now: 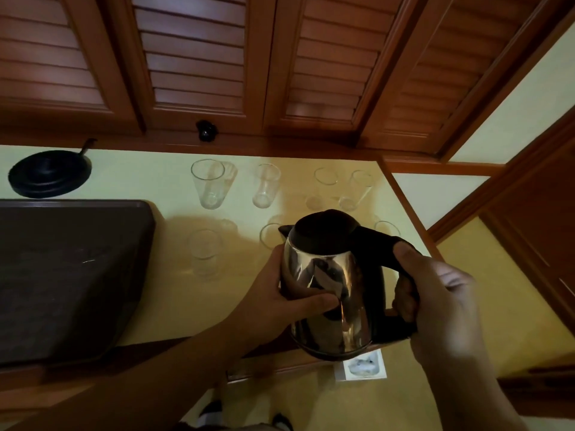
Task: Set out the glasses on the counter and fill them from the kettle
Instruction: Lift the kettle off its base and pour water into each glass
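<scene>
A steel kettle [326, 293] with a black lid and handle hangs above the counter's front edge. My right hand [435, 293] grips its black handle. My left hand [280, 293] holds the steel body, thumb across the front. Several clear glasses stand upright on the pale counter [155, 185]: one at the back left [208, 185], another [266, 186] beside it, two further right [325, 188] [357, 189]. A nearer glass [203, 253] stands front left. Two more are partly hidden behind the kettle, one by the spout [269, 234].
A dark tray [68, 275] fills the counter's left part. The round black kettle base [49, 174] sits at the back left. Louvred wooden cabinet doors [199, 57] hang above, with a black knob [205, 130]. A wooden edge bounds the counter on the right.
</scene>
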`<action>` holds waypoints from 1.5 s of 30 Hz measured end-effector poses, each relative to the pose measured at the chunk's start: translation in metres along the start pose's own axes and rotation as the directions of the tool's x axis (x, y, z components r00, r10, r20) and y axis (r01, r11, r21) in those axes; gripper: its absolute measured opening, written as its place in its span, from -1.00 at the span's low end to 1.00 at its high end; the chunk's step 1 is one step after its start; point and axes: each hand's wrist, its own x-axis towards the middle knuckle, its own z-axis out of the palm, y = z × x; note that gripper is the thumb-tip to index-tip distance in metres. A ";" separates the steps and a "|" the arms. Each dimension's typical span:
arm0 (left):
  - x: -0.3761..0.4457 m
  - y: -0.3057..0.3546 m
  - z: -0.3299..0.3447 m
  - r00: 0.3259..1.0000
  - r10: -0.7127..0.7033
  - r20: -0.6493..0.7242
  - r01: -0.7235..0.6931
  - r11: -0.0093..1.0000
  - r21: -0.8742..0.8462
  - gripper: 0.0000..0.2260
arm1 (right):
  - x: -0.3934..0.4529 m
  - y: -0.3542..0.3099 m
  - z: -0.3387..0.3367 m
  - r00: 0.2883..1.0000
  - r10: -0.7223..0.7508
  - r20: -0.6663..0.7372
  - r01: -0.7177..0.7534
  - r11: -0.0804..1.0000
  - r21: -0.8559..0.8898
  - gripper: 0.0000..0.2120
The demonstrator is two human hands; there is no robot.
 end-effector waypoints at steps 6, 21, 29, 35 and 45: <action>0.011 -0.011 0.015 0.999 -0.037 -0.004 0.037 0.999 -0.027 -0.37 | 0.017 -0.005 -0.016 0.999 0.013 0.035 -0.009 0.995 -0.103 -0.62; 0.016 -0.021 0.027 0.994 -0.071 -0.080 0.068 0.997 -0.036 -0.45 | 0.050 -0.007 -0.016 0.990 0.037 0.134 -0.016 0.987 -0.159 -0.65; 0.018 -0.025 0.023 0.991 -0.105 -0.081 0.103 0.994 -0.031 -0.39 | 0.056 -0.007 -0.012 0.990 0.054 0.129 -0.031 0.985 -0.172 -0.56; 0.017 -0.029 0.020 0.989 -0.118 -0.092 0.113 0.992 -0.060 -0.31 | 0.057 -0.006 -0.010 0.989 0.070 0.132 -0.046 0.982 -0.181 -0.54; 0.016 -0.023 0.021 0.990 -0.119 -0.073 0.114 0.991 -0.068 -0.28 | 0.055 -0.007 -0.012 0.990 0.067 0.121 -0.043 0.980 -0.193 -0.50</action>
